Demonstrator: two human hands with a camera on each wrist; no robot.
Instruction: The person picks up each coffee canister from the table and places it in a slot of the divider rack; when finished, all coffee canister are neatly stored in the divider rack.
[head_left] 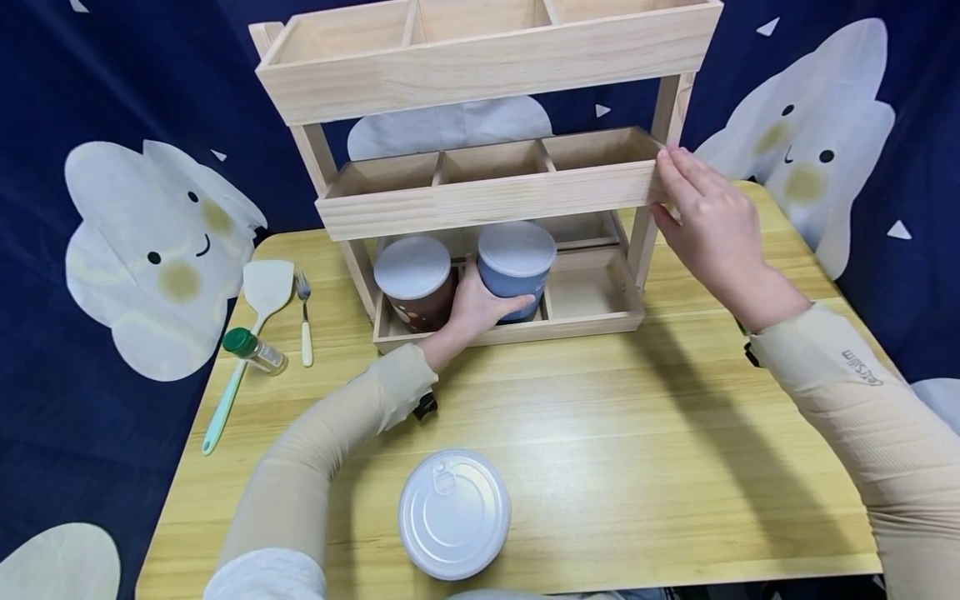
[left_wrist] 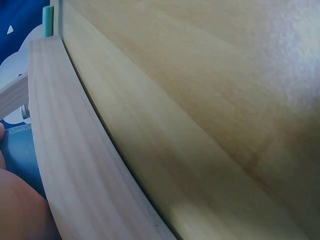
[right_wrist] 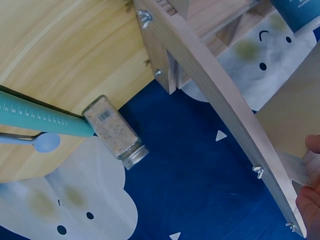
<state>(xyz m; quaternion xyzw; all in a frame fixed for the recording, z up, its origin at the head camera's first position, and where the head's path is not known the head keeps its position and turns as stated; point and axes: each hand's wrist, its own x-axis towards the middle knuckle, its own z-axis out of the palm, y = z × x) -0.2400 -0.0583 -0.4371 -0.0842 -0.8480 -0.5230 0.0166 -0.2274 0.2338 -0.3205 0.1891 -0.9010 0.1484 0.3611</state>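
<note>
Blue canister (head_left: 517, 285) at middle of bottom tray (head_left: 588, 327), behind its front edge, gripped by left hand (head_left: 477, 305); brown canister (head_left: 415, 279) nearer the left edge. Right hand (head_left: 708, 218) clasps right front corner of middle tray (head_left: 487, 202).

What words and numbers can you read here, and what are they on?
Nothing reads for certain.
Beige fabric right sleeve: dark lettering, maybe "Letsslim", upside down and blurred.
Blue round canister with white lid: white lettering, too small.
Long teal bar: white scale marks; any numbers too small.
Clear rectangular jar with silver cap: small dark label, too blurred.
</note>
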